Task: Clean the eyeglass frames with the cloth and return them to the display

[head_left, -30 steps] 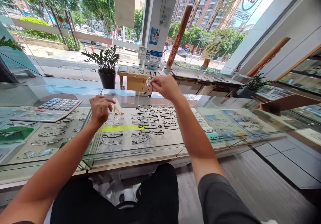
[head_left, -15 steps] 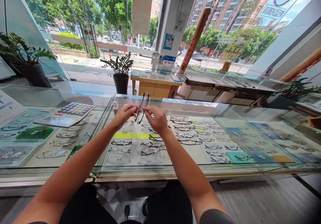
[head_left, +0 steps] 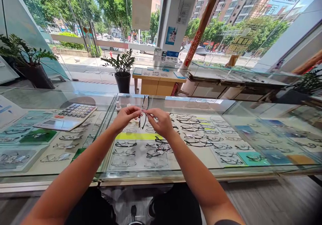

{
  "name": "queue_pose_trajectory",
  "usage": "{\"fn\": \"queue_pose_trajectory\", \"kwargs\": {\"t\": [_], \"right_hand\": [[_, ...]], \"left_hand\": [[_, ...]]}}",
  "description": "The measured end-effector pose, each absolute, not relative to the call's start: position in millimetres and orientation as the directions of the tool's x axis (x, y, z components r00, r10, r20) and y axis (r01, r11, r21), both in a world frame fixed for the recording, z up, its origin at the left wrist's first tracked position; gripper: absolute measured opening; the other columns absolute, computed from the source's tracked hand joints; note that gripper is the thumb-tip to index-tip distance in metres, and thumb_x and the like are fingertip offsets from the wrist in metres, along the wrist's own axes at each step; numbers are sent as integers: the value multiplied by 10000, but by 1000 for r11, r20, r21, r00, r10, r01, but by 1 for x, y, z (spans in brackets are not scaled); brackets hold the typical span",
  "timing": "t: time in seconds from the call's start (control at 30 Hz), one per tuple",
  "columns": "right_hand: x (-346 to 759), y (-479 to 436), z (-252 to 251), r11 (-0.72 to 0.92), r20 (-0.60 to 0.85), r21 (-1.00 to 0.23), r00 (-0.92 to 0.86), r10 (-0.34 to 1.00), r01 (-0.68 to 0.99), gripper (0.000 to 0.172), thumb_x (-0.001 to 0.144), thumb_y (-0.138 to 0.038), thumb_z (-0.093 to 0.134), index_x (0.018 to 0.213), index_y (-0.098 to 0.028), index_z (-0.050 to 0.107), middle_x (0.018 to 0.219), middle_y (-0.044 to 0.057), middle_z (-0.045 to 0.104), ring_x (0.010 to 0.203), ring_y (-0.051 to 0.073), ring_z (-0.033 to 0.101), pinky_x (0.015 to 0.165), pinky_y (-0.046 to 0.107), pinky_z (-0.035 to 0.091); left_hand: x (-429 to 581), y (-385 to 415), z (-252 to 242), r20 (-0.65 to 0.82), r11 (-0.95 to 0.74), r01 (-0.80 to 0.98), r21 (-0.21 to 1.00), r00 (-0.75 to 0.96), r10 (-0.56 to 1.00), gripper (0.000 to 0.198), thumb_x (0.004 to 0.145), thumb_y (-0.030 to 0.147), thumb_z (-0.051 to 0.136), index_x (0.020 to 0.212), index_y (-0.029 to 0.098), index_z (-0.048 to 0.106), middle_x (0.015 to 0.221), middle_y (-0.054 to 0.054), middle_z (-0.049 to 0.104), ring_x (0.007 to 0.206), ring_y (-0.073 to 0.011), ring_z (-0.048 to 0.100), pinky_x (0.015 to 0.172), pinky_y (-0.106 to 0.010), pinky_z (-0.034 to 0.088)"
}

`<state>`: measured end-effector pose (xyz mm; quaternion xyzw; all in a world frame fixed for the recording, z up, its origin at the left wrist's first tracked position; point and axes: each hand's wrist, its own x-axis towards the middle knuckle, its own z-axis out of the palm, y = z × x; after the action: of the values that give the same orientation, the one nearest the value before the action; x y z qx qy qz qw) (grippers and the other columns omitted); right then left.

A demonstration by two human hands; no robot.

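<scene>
Above the glass counter, my left hand (head_left: pixel 127 117) and my right hand (head_left: pixel 159 120) meet at a pair of eyeglasses (head_left: pixel 145 102) with a dark frame. The glasses stand on end, one lens above the fingers and the other below. Fingertips of both hands pinch them near the middle, at about the bridge; the exact grip is too small to make out. Just behind my left hand is a small spray bottle (head_left: pixel 118 106), partly covered. Under the glass lie rows of eyeglasses (head_left: pixel 125 144).
A large calculator (head_left: pixel 65 117) lies on the glass counter (head_left: pixel 105 100) at the left. Beyond the counter stand a potted plant (head_left: pixel 122 77) and a wooden display table (head_left: pixel 158 86) by the window. A red-patterned post (head_left: pixel 198 33) leans farther right.
The view has shifted slightly, so the counter and street appear moved. Both hands still hold the glasses, which have turned a little and look narrower and more upright.
</scene>
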<state>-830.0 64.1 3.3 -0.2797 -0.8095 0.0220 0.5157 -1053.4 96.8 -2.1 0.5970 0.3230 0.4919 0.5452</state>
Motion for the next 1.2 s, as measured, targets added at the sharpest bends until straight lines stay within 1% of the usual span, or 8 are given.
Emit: {"fn": "queue_pose_trajectory", "kwargs": {"t": [0.2,0.33,0.5,0.63,0.77,0.9,1.07,1.2], "right_hand": [[-831,65,1,841,826,-319,-306,473,438,223,1092,-246,622,1171,-276,828,1075,64,884,931,234,809,823,373,621],[-830,66,0,830,804,-318,-334,492,459,225,1094,-260,614,1165,-263,827,1065,76,884,938,246,811,849,392,614],[-831,65,-1,805,782,-392,-299,547,445,220,1083,-284,620,1146,-275,830,1068,71,885,917,245,798,813,391,609],[-834,62,-1,780,752,-447,-288,593,437,214,1076,-331,621,1109,-297,830,1053,55,879,896,235,780,822,398,599],[-841,61,-4,682,671,-667,-156,725,299,175,1041,-428,677,1083,-284,768,1050,53,848,948,230,783,853,389,611],[-845,65,-5,468,468,-880,-23,883,74,280,924,-501,809,1028,-255,722,955,35,797,886,211,754,826,360,586],[-842,72,-1,286,297,-954,-170,940,-87,376,786,-574,907,863,-236,761,850,10,757,819,184,663,801,342,529],[-839,75,-1,203,229,-969,-210,950,-139,343,744,-533,928,809,-232,776,820,-7,750,813,161,620,819,325,510]], "left_hand": [[-1047,92,3,243,-218,-120,969,271,931,572,645,627,1018,885,175,764,787,-13,714,702,-130,599,678,-268,483],[-1046,92,4,265,-256,-70,964,276,924,508,697,602,972,856,177,745,740,-13,708,679,-139,603,667,-273,481],[-1047,92,4,259,-256,-48,966,246,934,342,750,473,874,895,181,771,799,-33,758,716,-163,664,703,-291,528],[-1045,92,2,255,-249,-59,967,220,942,397,677,448,956,894,188,749,770,-12,745,698,-167,685,662,-279,525],[-1044,94,-1,289,-272,-103,957,208,934,468,653,486,1017,870,183,735,770,-22,756,715,-179,721,675,-285,550],[-1043,94,-3,318,-301,-115,947,183,930,503,644,514,1039,888,178,755,789,-33,769,723,-189,741,688,-296,569],[-1043,90,-3,339,-327,-96,940,166,926,493,631,498,1056,870,179,765,762,-15,755,702,-168,718,681,-276,545],[-1043,90,-1,350,-343,-69,937,182,919,510,661,554,1029,905,179,785,793,-29,766,731,-174,709,711,-293,547]]}}
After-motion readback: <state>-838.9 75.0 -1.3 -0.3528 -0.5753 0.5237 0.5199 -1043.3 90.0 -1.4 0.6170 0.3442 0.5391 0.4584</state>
